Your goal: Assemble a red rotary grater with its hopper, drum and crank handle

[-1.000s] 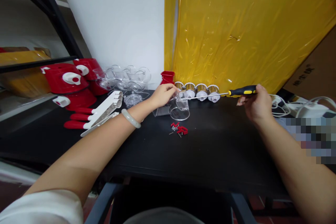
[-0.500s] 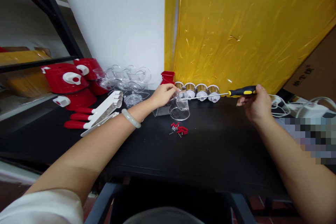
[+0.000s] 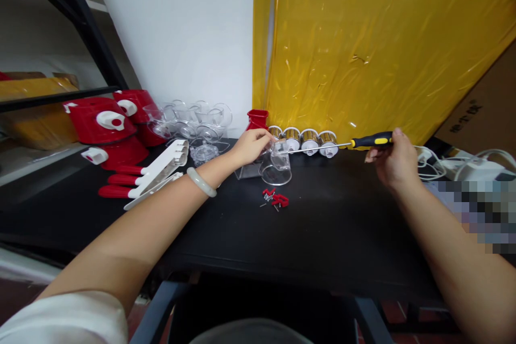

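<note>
My left hand (image 3: 250, 146) grips the top of a clear plastic housing (image 3: 275, 167) that stands on the black table (image 3: 322, 236). My right hand (image 3: 393, 160) is closed on the black and yellow handle of a long screwdriver (image 3: 371, 141). Its thin shaft runs left, level, to the top of the clear housing. Small red clips and screws (image 3: 274, 199) lie loose on the table just in front of the housing.
Several gold and white drums (image 3: 309, 140) line the yellow sheet (image 3: 363, 48) at the back. Red housings (image 3: 100, 121), clear plastic parts (image 3: 193, 118), and white and red handles (image 3: 155, 169) fill the left side. White cables (image 3: 451, 164) lie at the right, beside a cardboard box (image 3: 484, 113).
</note>
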`<state>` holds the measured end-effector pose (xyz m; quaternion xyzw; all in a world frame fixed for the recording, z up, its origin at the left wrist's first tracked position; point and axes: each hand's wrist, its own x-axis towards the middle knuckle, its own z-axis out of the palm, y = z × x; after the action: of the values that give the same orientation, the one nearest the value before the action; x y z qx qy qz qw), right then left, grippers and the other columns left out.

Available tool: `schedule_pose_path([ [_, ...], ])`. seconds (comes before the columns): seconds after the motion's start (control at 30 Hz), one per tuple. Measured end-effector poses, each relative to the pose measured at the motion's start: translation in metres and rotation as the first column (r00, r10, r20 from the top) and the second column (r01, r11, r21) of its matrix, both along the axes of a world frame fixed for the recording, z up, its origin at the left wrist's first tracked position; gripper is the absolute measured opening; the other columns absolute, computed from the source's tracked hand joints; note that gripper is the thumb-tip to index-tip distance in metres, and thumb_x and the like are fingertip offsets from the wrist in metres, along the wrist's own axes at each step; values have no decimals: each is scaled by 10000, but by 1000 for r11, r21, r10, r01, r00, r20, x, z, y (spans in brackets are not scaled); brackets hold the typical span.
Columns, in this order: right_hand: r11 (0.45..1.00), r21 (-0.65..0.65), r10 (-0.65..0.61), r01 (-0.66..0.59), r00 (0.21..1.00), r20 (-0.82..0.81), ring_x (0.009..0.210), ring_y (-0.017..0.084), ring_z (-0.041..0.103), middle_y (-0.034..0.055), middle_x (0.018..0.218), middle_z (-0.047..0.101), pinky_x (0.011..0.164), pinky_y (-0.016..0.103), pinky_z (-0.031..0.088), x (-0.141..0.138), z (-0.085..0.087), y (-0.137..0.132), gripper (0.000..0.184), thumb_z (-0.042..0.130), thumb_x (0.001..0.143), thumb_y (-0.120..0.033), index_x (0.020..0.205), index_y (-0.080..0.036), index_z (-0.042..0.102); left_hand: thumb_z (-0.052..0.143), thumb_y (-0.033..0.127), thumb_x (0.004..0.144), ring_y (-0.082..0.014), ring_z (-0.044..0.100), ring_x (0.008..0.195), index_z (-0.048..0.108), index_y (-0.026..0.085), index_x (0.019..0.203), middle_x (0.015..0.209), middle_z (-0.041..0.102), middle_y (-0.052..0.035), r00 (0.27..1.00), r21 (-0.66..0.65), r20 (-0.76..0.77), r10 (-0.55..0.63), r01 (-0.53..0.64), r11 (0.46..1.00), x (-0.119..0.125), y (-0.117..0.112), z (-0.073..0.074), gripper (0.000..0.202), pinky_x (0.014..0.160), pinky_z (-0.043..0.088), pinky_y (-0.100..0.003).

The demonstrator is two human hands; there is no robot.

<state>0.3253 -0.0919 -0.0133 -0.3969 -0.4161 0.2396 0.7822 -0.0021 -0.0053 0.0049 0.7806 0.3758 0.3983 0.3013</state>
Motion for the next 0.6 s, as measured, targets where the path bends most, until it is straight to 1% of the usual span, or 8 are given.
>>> schedule_pose_path([
  [0.1, 999, 35, 3, -3, 1000, -3, 333, 92, 482, -85, 484, 506, 330, 208, 474, 0, 1, 1, 326, 632, 805, -491, 773, -199, 490, 480, 229, 821, -122, 554, 602, 710, 147, 838, 726, 669, -29, 1000, 2, 10, -6, 6, 1000, 0, -1, 1, 244, 585, 412, -253],
  [0.2, 998, 56, 3, -3, 1000, -3, 322, 84, 468, -93, 487, 501, 323, 202, 465, -1, 2, 0, 344, 658, 787, -492, 758, -203, 473, 476, 229, 818, -123, 544, 587, 712, 141, 849, 718, 663, -26, 1000, -7, 6, -6, 6, 1000, 0, -2, 2, 254, 576, 408, -255],
  [0.33, 998, 53, -26, 25, 999, 31, 310, 83, 441, -95, 436, 464, 328, 198, 462, -2, 3, -1, 353, 651, 796, -496, 730, -202, 466, 474, 220, 813, -132, 560, 617, 710, 137, 844, 727, 668, -28, 1000, 4, -5, 3, -3, 1000, 0, -3, 3, 253, 598, 417, -260],
  [0.43, 997, 37, -68, 66, 996, 54, 313, 89, 440, -93, 429, 457, 341, 212, 474, -1, 2, -1, 375, 637, 805, -529, 732, -204, 464, 474, 218, 814, -132, 570, 629, 709, 139, 841, 732, 670, -30, 1000, 5, 1, 1, -1, 1000, 0, -2, 2, 249, 608, 422, -260],
  [0.5, 996, 4, -86, 86, 996, 27, 319, 101, 459, -78, 443, 472, 348, 232, 485, -1, 1, 0, 398, 587, 828, -571, 737, -200, 473, 474, 212, 814, -130, 573, 630, 708, 139, 838, 731, 668, -30, 1000, 6, 7, -4, 4, 1000, 0, -1, 2, 247, 606, 422, -256],
  [0.57, 997, -40, -68, 66, 997, -33, 325, 115, 479, -49, 461, 491, 349, 249, 486, -1, 2, 0, 430, 477, 876, -593, 729, -189, 496, 474, 210, 816, -127, 568, 618, 708, 140, 839, 723, 664, -28, 1000, 0, 9, -5, 5, 1000, 0, -1, 1, 245, 595, 417, -254],
  [0.6, 997, -56, -50, 46, 997, -65, 327, 121, 487, -33, 468, 500, 347, 252, 481, -2, 3, -1, 447, 412, 899, -581, 722, -183, 511, 475, 212, 817, -126, 563, 609, 709, 140, 841, 717, 662, -26, 1000, -4, 7, -2, 3, 1000, 0, -1, 2, 246, 589, 414, -253],
])
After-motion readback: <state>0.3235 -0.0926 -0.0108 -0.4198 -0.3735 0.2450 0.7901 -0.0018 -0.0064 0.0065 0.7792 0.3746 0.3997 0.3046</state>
